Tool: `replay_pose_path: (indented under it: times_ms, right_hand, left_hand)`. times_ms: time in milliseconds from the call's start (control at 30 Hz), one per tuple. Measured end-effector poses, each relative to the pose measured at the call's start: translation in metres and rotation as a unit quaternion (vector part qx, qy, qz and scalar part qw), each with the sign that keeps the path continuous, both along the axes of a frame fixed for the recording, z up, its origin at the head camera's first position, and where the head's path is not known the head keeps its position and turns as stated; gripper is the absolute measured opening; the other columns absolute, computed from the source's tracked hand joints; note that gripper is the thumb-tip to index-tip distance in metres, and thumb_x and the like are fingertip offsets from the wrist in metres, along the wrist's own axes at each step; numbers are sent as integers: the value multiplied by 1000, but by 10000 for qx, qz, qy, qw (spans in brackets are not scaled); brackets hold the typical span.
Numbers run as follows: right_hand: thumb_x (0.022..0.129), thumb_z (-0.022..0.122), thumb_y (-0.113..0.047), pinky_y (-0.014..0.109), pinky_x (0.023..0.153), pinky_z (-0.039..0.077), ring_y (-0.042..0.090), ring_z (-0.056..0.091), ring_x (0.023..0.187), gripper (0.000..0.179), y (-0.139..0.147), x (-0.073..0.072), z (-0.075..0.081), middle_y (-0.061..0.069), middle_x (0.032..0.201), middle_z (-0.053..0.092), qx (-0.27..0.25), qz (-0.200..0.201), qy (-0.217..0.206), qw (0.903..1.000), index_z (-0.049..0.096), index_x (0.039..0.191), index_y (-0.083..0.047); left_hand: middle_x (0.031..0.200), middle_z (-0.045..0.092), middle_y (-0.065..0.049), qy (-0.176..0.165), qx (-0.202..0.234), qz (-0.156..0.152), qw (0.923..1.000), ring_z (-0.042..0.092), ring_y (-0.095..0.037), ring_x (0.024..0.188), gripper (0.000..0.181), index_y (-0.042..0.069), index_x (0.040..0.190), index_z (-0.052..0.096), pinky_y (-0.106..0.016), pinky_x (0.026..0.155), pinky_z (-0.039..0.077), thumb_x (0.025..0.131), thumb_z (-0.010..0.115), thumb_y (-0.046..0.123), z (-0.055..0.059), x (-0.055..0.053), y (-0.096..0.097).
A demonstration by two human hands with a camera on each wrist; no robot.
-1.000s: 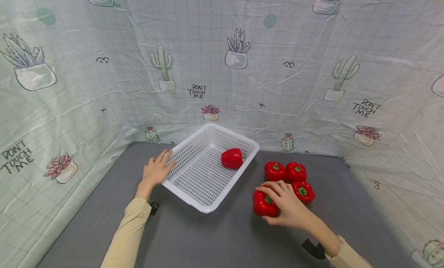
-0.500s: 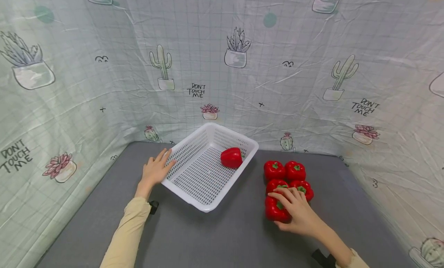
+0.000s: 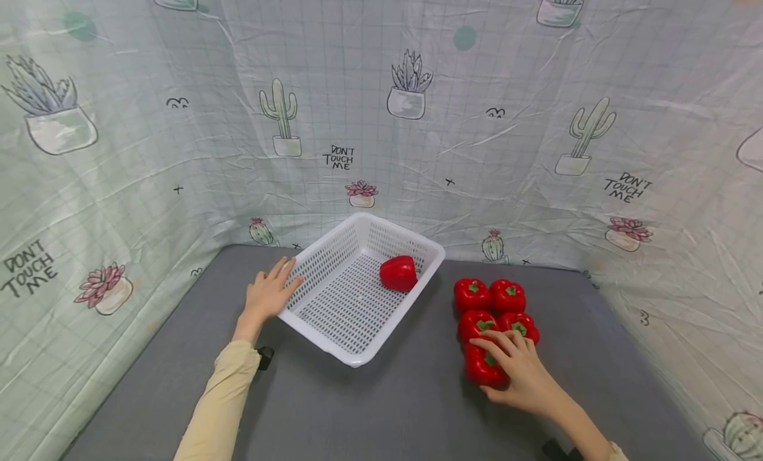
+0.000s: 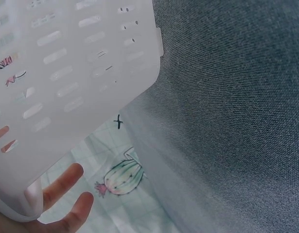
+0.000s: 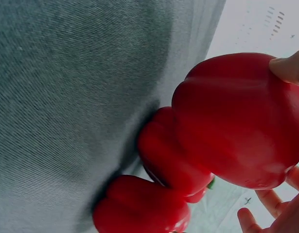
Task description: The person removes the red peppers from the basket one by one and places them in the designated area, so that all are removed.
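In the head view, my right hand (image 3: 524, 378) holds a red bell pepper (image 3: 484, 367) between thumb and fingertips. The right wrist view shows that bell pepper (image 5: 237, 121) large, the thumb on one side and fingers on the other. Behind it stand several more red bell peppers (image 3: 472, 294) with green stems up, grouped close together. My left hand (image 3: 266, 294) grips the left rim of a white perforated plastic basket (image 3: 322, 338). In the left wrist view, fingertips (image 4: 81, 206) show past the rim, with skin visible through the slots. One red bell pepper (image 3: 399, 273) lies on its side inside the basket.
A grey cloth-like surface (image 3: 405, 414) lies under everything. A pale curtain (image 3: 357, 63) printed with potted plants closes off the back and both sides. The basket's far corner sits close to the back curtain.
My right hand has moved rightward and slightly nearer to me with the bell pepper, bringing it in front of the grouped peppers. The left hand and basket have stayed in place.
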State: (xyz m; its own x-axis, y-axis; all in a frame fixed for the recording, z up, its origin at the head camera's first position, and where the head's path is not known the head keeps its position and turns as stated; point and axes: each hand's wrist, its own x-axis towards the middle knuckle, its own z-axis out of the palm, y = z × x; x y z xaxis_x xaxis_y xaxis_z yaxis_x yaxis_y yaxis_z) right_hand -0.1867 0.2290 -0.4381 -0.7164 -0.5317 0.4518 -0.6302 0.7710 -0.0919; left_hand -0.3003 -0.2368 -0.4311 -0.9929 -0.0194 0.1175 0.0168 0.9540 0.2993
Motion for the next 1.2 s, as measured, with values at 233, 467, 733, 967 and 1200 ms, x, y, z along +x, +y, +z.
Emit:
replay_pose_path:
  times_ms: [233,467,733,967,1200]
  right_hand:
    - [46,86,-31,39,74,30,12,34,100,81,2,1,-7,-2,119,50,-38,-79,-70,9999,52,119,-25]
    - [47,85,-31,42,77,28,15,35,101,81,4,1,-13,-3,121,50,28,-197,-325,9993,51,120,-28]
    - [49,84,-32,43,76,28,16,35,101,79,7,-1,-17,-3,122,49,174,-301,-414,9985,50,121,-28]
    - [47,85,-31,44,77,31,20,37,108,83,8,-1,-16,0,119,45,57,-277,-485,9984,49,121,-29]
    - [49,85,-30,41,75,31,16,36,108,83,10,-1,-16,-2,115,45,9,-252,-595,9979,48,123,-29]
  left_hand:
    - [148,21,-13,14,48,-19,10000,32,-47,119,61,14,143,20,-66,89,26,92,32,47,0,1,-1]
    - [148,21,-13,22,43,-15,10000,32,-47,119,61,15,143,21,-66,89,26,92,32,47,-1,1,-1]
    - [148,21,-13,0,67,7,10000,32,-46,119,61,14,143,21,-66,89,26,92,33,47,1,0,0]
    - [148,20,-13,-43,34,19,10000,33,-46,118,61,15,143,20,-66,89,27,92,33,47,1,0,0]
    - [148,21,-13,-12,57,35,10000,33,-46,118,61,14,143,21,-66,89,27,92,33,47,1,0,0]
